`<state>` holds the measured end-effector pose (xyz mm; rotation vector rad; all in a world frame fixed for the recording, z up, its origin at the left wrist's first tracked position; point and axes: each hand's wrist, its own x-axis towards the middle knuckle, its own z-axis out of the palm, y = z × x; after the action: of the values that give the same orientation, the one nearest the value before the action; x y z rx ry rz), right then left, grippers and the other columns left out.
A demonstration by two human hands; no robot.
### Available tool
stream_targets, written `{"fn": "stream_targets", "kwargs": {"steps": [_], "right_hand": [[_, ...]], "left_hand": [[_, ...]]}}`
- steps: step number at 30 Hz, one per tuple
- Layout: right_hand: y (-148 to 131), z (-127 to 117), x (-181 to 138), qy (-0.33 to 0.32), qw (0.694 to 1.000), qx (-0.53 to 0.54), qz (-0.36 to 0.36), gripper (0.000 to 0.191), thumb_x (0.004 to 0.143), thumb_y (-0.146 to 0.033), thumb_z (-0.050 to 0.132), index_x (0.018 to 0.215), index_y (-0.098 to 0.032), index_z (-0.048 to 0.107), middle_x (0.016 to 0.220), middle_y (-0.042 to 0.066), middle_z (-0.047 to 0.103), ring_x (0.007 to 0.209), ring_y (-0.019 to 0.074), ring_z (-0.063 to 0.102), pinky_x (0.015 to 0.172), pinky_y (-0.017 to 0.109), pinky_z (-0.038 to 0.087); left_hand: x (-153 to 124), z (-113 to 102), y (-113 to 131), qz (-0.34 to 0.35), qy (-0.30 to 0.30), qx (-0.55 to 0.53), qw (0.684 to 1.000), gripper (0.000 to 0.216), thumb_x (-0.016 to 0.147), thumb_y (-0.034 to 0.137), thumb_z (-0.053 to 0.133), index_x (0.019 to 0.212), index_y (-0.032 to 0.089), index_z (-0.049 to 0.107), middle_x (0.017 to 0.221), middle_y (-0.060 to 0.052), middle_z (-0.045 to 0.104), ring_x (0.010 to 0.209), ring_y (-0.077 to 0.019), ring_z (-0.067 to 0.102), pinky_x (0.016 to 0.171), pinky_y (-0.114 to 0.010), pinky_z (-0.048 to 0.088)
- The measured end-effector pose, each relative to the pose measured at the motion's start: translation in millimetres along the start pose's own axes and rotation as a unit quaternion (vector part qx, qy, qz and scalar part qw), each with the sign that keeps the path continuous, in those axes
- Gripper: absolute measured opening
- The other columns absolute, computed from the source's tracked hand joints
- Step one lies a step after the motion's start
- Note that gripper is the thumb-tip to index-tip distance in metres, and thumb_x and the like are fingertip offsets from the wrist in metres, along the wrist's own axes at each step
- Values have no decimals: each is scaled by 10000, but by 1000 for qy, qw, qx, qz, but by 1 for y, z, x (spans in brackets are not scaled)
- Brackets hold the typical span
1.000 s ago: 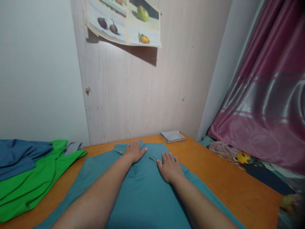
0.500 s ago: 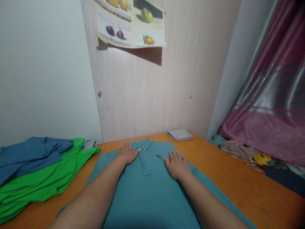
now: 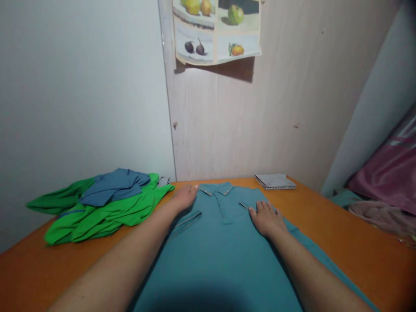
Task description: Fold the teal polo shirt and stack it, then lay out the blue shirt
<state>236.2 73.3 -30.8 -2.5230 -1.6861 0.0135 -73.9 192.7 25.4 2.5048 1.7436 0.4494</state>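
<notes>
1. Looks like a room in a home.
2. A fruit-painting poster [image 3: 216,34] hangs on the wood-grain wall panel [image 3: 234,130].
3. A pink satin curtain [image 3: 386,173] drapes at the right.
4. Rumpled clothes [image 3: 107,212] and a polo shirt [image 3: 224,255] lie on a bench [image 3: 328,216].

You have a plain teal shirt [image 3: 240,255] laid out lengthwise on the table [image 3: 328,225], front side up and nearly flat, with only slight ripples. Its collar [image 3: 224,189] is folded down neatly near the table's far edge, both points showing a pale border. From there the buttoned placket [image 3: 222,210] runs toward the table's near side. You can see two thin trims, one [image 3: 190,220] nearer the table's left side, the other [image 3: 244,206] nearer its right. One sleeve [image 3: 325,264] slants toward the table's near right; the opposite one is mostly hidden from you.
</notes>
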Motion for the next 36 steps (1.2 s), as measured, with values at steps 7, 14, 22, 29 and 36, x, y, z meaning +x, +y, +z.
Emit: {"fn": "stream_targets", "kwargs": {"steps": [7, 14, 22, 29, 36], "right_hand": [[5, 5, 5, 2, 1000, -10, -8, 736, 973, -553, 185, 1527, -100, 353, 1603, 161, 320, 1483, 336, 226, 1164, 578, 177], [5, 6, 6, 15, 1000, -8, -15, 720, 968, -553, 200, 1493, -107, 408, 1578, 173, 359, 1466, 339, 261, 1153, 583, 199], [2, 6, 6, 20, 1000, 11, -10, 713, 970, -552, 216, 1485, -106, 427, 1564, 176, 383, 1465, 339, 268, 1156, 579, 199], [1, 6, 6, 21, 999, 33, -13, 702, 967, -548, 216, 1466, -113, 452, 1567, 185, 375, 1468, 353, 257, 1148, 590, 194], [3, 7, 8, 15, 998, 50, -21, 701, 965, -548, 217, 1458, -116, 464, 1562, 194, 376, 1465, 365, 258, 1136, 617, 181]], "left_hand": [[-59, 19, -3, -41, -31, 45, 998, 655, 978, 585, 250, 1291, 127, 599, 1426, -196, 553, 1366, -347, 454, 1111, -473, 332], [-75, 28, -6, -34, -63, 59, 996, 801, 958, 693, 198, 1517, 146, 368, 1619, -177, 268, 1512, -333, 190, 1193, -545, 151], [-82, 17, -10, 2, -55, 37, 998, 627, 1009, 562, 260, 1484, 184, 416, 1581, -134, 377, 1487, -287, 282, 1198, -495, 223], [-114, 8, 15, 4, -63, 46, 997, 625, 989, 564, 311, 1483, 202, 435, 1593, -127, 355, 1490, -300, 273, 1207, -521, 211], [-140, 11, 46, -79, -84, 49, 992, 793, 935, 709, 222, 1540, 210, 341, 1628, -134, 265, 1513, -339, 182, 1187, -611, 160]]}}
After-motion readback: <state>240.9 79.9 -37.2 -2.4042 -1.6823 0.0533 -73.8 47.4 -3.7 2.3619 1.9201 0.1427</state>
